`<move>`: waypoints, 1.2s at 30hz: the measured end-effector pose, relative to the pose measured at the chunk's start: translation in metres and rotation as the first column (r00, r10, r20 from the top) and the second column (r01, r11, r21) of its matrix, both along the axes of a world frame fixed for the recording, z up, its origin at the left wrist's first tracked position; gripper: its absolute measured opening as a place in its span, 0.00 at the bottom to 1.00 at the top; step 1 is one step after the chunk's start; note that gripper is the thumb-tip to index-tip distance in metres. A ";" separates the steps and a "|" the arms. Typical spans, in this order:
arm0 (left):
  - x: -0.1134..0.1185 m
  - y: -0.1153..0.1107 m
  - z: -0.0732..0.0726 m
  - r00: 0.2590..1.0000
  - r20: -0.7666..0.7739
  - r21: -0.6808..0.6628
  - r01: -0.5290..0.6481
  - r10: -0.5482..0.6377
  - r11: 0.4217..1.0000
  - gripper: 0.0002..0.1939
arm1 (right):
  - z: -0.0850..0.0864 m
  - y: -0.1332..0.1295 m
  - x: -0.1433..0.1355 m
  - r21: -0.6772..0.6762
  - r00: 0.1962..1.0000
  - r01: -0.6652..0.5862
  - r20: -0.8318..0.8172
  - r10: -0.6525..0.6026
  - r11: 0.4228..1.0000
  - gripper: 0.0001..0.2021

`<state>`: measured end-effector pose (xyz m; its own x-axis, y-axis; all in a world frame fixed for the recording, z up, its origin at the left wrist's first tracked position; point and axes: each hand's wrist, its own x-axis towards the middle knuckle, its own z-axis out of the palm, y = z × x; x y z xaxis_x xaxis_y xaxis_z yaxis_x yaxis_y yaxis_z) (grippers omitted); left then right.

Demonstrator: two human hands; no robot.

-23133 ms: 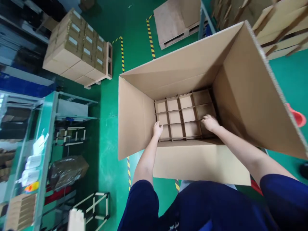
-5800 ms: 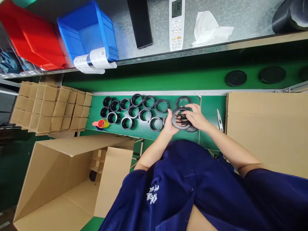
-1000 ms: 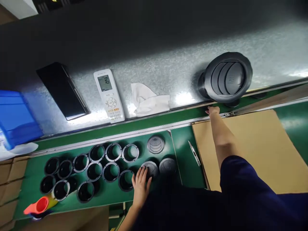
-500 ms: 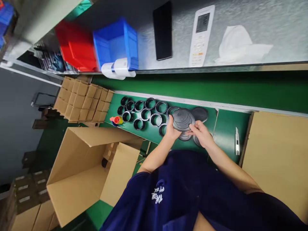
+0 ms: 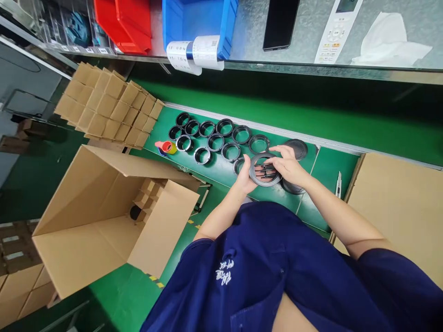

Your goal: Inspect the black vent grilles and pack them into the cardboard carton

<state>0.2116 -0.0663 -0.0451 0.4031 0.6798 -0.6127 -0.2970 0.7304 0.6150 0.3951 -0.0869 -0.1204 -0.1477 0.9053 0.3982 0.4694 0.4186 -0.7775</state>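
Above the green bench, a dark grey ring with thin black bars across its opening (image 5: 266,183) lies between my two hands. My left hand (image 5: 246,179) grips its left side from below, and fingers of that hand show through the opening. From the right, my right hand (image 5: 291,167) holds the ring's upper right rim, its fingers bent over it. Several black rings (image 5: 215,142) stand in rows to the left of my hands. A round dark disc (image 5: 298,148) rests on the bench behind my right hand, and another disc (image 5: 292,187) is partly hidden beneath that hand.
An open carton (image 5: 93,230) with cardboard dividers stands at left, near stacked small boxes (image 5: 110,106). Red and yellow tape rolls (image 5: 168,147) lie at the bench's left end. At right are a utility knife (image 5: 338,185) and flat cardboard (image 5: 398,207). A shelf holds a blue bin (image 5: 197,20).
The solid-faced disc held before is replaced in view by an open ring with bars between my hands. My right hand has moved onto the upper rim. The camera view has shifted.
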 end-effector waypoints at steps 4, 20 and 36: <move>-0.007 -0.002 -0.001 0.999 0.045 0.016 0.016 -0.017 1.000 0.44 | 0.012 0.000 0.003 -0.058 0.993 0.000 -0.114 -0.006 0.998 0.36; -0.029 0.025 -0.045 0.993 -0.121 -0.104 -0.005 -0.007 0.995 0.42 | -0.045 0.014 -0.054 -0.181 0.944 -0.143 0.271 0.189 0.973 0.56; -0.142 0.048 -0.052 0.891 -0.412 -0.045 -0.230 0.192 0.972 0.23 | -0.082 0.160 -0.090 -0.179 0.846 0.313 0.499 -0.188 0.933 0.44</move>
<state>0.0696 -0.0185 -0.0973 -0.0377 0.6557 -0.7541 -0.1916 0.7359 0.6495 0.3051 0.0733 -0.2022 -0.0140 0.9947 0.1022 0.8638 0.0635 -0.4997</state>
